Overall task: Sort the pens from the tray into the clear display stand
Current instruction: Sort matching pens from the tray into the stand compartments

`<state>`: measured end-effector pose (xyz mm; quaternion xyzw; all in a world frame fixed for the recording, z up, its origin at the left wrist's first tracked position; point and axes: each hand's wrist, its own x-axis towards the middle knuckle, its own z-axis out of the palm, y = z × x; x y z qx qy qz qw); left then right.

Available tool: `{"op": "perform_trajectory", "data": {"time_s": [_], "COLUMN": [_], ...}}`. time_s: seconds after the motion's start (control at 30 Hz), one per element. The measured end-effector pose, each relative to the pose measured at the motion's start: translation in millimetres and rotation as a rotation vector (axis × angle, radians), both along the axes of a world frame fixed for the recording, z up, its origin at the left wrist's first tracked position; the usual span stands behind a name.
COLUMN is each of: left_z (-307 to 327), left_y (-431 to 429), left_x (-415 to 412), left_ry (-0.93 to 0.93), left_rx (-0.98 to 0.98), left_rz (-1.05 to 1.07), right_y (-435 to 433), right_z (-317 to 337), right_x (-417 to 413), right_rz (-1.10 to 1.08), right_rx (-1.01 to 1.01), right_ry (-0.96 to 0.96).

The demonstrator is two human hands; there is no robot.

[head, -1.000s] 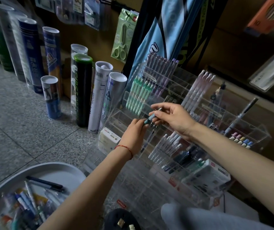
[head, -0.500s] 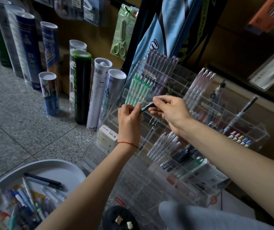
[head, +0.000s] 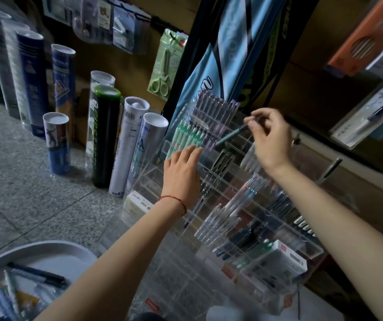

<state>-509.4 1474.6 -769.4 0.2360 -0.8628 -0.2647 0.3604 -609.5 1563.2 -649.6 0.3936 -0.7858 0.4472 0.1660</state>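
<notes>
right grip (head: 270,137) pinches teal pen (head: 231,135) by its top end, tip slanting into display stand (head: 144,179) upper row | left grip (head: 181,172) released, flat against stand front below green pens (head: 186,135) | risk: slanted entry, pen misses slot, drops between tiers | tray (head: 46,250) at stand foot holds more

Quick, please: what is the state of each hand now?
Left hand: open, fingers straight on the display stand.
Right hand: pinching a teal pen.
</notes>
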Motion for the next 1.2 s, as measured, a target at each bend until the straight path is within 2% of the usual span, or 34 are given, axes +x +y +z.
{"op": "perform_trajectory", "data": {"time_s": [0.1, 0.47, 0.63, 0.67, 0.73, 0.77, 0.8, 0.87, 0.9, 0.93, 1.0, 1.03, 1.1, 1.2], "left_z": [9.7, 14.1, 20.0, 21.2, 22.2, 18.2, 11.1, -13.4, -30.2, -52.0, -89.7, -103.1, -132.7, -160.3], "left_y": [-7.7, -19.1, -15.8, -16.1, -20.1, -25.3, -32.6, -53.7, -64.3, -75.2, -97.2, -107.4, -125.1, -135.2], "left_x": [-10.3, -15.7, -14.4, -12.8, -3.5, 4.5, 16.3, 51.2, 75.9, 101.7, 155.4, 181.7, 222.1, 252.1], "left_ry": [-0.138, -0.339, -0.386, -0.391, -0.387, -0.371, -0.340, -0.348, -0.436, -0.513, -0.790, -0.972, -1.224, -1.403], "left_rx": [-0.093, -0.283, -0.295, -0.293, -0.327, -0.362, -0.416, -0.513, -0.543, -0.567, -0.441, -0.327, -0.133, 0.066], "left_rz": [-0.073, -0.100, -0.114, -0.119, -0.136, -0.147, -0.168, -0.219, -0.251, -0.270, -0.318, -0.305, -0.217, -0.119], "right_y": [-7.2, -28.9, -27.1, -28.0, -30.6, -33.0, -36.8, -46.5, -50.7, -55.8, -69.8, -77.8, -90.3, -94.1], "right_z": [-20.3, -25.1, -33.8, -31.6, -24.1, -20.6, -20.3, -34.2, -50.6, -73.7, -135.4, -170.1, -237.5, -313.8], "right_x": [-4.9, -21.9, -16.7, -14.0, -6.7, 2.0, 16.6, 60.7, 87.5, 112.9, 155.5, 169.7, 186.6, 203.2], "right_rz": [0.053, 0.067, -0.022, -0.054, -0.131, -0.130, -0.073, 0.154, 0.294, 0.440, 0.639, 0.664, 0.609, 0.493], "right_rx": [0.276, 0.491, 0.739, 0.799, 0.901, 0.858, 0.733, 0.443, 0.418, 0.510, 0.882, 1.033, 1.182, 1.292], "right_ry": [-0.051, -0.158, -0.103, -0.060, 0.169, 0.316, 0.444, 0.535, 0.489, 0.382, 0.106, -0.029, -0.272, -0.475]}}
